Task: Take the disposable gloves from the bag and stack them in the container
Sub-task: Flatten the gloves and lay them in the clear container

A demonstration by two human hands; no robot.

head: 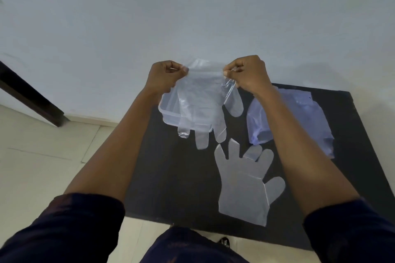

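My left hand (165, 76) and my right hand (245, 76) each pinch a top corner of a clear disposable glove (201, 100), holding it up by the cuff so its fingers hang down. Behind and below it stands a clear plastic container (165, 111) on the black table (171, 177), partly hidden by the glove. A second clear glove (243, 186) lies flat on the table, fingers pointing away from me. A bluish plastic bag (299, 121) lies crumpled at the right, behind my right forearm.
The black table stands against a pale wall, with its near edge just in front of my legs. Light tiled floor (42, 156) lies to the left. A dark door frame (32, 96) runs diagonally at far left.
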